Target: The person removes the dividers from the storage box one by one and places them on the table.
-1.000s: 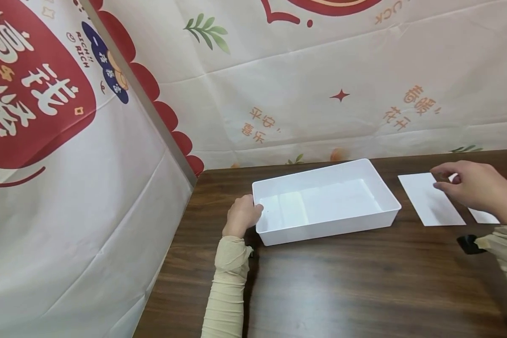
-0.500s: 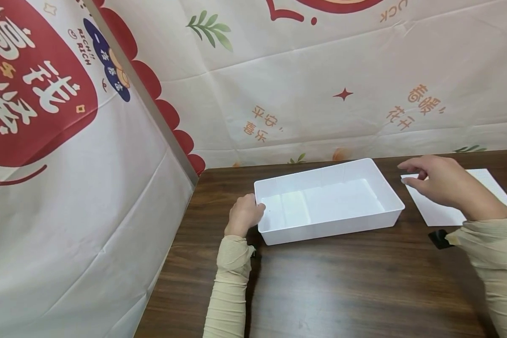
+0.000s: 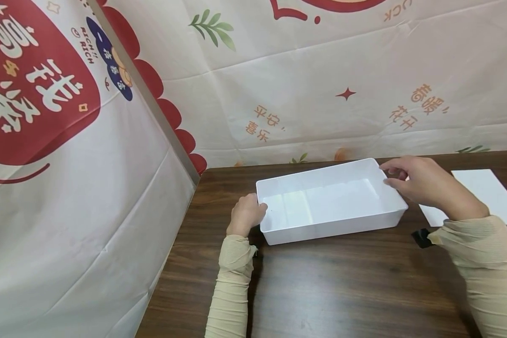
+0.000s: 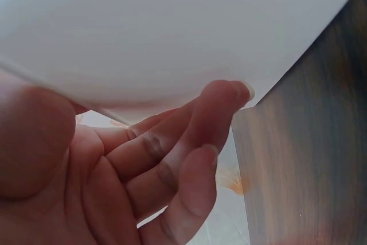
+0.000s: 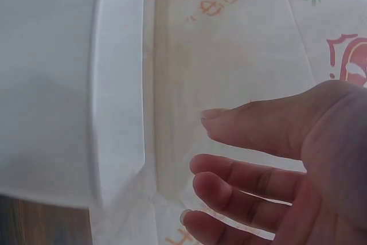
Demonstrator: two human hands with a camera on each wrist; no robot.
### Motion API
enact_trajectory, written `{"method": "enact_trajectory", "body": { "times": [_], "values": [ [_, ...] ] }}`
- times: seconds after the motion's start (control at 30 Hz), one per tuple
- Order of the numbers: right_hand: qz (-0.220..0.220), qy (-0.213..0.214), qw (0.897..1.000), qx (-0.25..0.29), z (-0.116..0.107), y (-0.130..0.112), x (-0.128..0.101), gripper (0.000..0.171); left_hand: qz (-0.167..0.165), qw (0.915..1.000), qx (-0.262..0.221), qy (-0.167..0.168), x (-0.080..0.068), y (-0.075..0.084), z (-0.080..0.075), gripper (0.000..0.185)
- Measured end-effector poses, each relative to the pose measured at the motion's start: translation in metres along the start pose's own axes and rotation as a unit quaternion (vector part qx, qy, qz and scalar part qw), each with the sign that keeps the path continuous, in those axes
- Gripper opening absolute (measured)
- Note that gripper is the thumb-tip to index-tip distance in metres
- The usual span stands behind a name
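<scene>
A shallow white plastic bin (image 3: 329, 230) rests on the dark wood table. At its left end my left hand (image 3: 246, 216) grips the wall, thumb over the rim and fingers outside. The left wrist view shows the curled fingers (image 4: 223, 98) against the white wall of the bin (image 4: 137, 38). By the right rim is my right hand (image 3: 431, 183), its thumb and forefinger spread near the far right corner. In the right wrist view, a gap separates those fingertips (image 5: 215, 120) from the wall of the bin (image 5: 119, 84), and nothing lies between them.
White paper sheets (image 3: 490, 197) lie on the table (image 3: 338, 286) to the right, partly hidden under the right forearm. Behind the table hangs a printed cloth (image 3: 304, 70). Another cloth (image 3: 118, 197) hangs along the left edge.
My right hand has moved left from over the paper sheets to the right rim of the bin. My left hand keeps its grip on the bin's left end.
</scene>
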State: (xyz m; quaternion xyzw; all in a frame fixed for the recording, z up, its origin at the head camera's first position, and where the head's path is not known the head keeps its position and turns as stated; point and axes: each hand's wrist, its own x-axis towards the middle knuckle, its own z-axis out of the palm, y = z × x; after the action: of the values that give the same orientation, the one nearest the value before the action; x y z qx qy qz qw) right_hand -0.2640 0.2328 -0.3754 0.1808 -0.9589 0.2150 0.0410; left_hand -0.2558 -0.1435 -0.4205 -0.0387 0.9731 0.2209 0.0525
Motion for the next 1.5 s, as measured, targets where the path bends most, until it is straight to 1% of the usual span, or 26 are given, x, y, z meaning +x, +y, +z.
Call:
{"method": "enact_trajectory", "body": {
  "times": [0.17, 0.33, 0.47, 0.67, 0.87, 1.0, 1.2, 1.37, 1.5],
  "values": [
    [0.010, -0.030, 0.999, 0.014, 0.003, -0.010, 0.003, 0.035, 0.000, 1.0000, 0.000, 0.003, 0.000, 0.000, -0.001, 0.025],
    [-0.010, -0.027, 0.999, 0.022, 0.009, -0.018, 0.007, 0.035, -0.002, 1.0000, 0.000, 0.002, 0.001, 0.000, 0.000, 0.025],
    [-0.016, -0.032, 0.999, 0.027, 0.012, -0.025, 0.011, 0.035, -0.002, 1.0000, -0.002, 0.000, 0.002, 0.000, 0.001, 0.026],
    [-0.036, -0.024, 0.999, 0.028, 0.017, -0.037, 0.016, 0.033, -0.004, 1.0000, 0.002, 0.001, 0.002, 0.000, 0.000, 0.026],
    [-0.046, -0.037, 0.997, 0.041, 0.023, -0.046, 0.022, 0.033, -0.007, 1.0000, 0.004, 0.001, 0.001, 0.001, 0.000, 0.025],
    [-0.055, -0.038, 0.997, 0.047, 0.027, -0.052, 0.025, 0.032, -0.009, 0.9999, 0.008, 0.002, 0.001, 0.001, 0.000, 0.026],
    [-0.067, -0.050, 0.995, 0.050, 0.033, -0.057, 0.029, 0.032, -0.007, 1.0000, 0.002, 0.001, 0.002, 0.001, 0.001, 0.026],
    [-0.081, -0.049, 0.994, 0.049, 0.038, -0.063, 0.034, 0.032, -0.008, 0.9999, 0.004, 0.005, 0.004, 0.000, 0.001, 0.025],
    [-0.092, -0.048, 0.993, 0.057, 0.043, -0.073, 0.039, 0.031, -0.009, 0.9999, 0.009, 0.002, 0.004, -0.001, 0.001, 0.025]
  ]
}}
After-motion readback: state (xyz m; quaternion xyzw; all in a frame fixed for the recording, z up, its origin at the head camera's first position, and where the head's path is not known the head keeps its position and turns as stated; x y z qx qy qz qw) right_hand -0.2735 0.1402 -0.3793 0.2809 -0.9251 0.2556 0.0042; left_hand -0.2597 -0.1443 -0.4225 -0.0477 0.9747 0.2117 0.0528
